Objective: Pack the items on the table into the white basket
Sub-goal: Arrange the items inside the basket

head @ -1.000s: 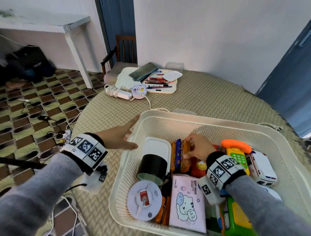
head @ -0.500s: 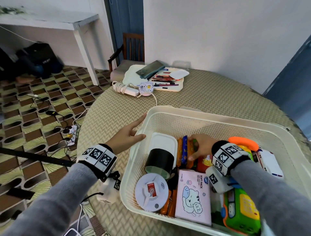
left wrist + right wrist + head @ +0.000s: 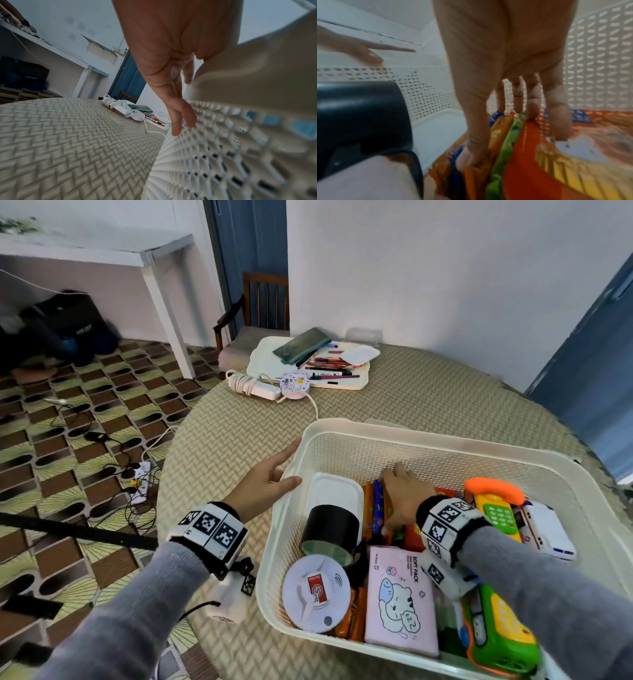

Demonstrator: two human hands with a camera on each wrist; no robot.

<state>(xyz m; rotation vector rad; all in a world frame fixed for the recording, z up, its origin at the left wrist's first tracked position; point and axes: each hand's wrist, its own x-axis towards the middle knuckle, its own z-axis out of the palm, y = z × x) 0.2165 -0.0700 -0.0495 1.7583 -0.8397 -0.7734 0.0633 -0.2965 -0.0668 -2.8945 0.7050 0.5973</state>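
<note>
The white basket (image 3: pixel 428 436) stands on the woven table mat, holding several items. My left hand (image 3: pixel 284 470) rests against its left wall (image 3: pixel 223 155), fingers straight along the outside, thumb on the rim. My right hand (image 3: pixel 400 491) is inside the basket, gripping upright snack packets (image 3: pixel 375 508). In the right wrist view its thumb and fingers (image 3: pixel 517 102) span the orange and green packets (image 3: pixel 508 142). Beside them lie a black tape roll (image 3: pixel 330 527), a white lidded box (image 3: pixel 334 487), a round white detector (image 3: pixel 315 590) and a pink tissue pack (image 3: pixel 399 601).
A toy phone (image 3: pixel 496 505), a white toy car (image 3: pixel 544 525) and a green toy (image 3: pixel 500 631) fill the basket's right side. At the table's far end sit a white tray of pens (image 3: pixel 342 383), a charger with coiled cable (image 3: pixel 253 383) and a chair (image 3: pixel 260 302).
My left hand has settled closer on the basket's left rim, thumb over the edge. My right hand stays on the snack packets, fingers reaching further over their far ends.
</note>
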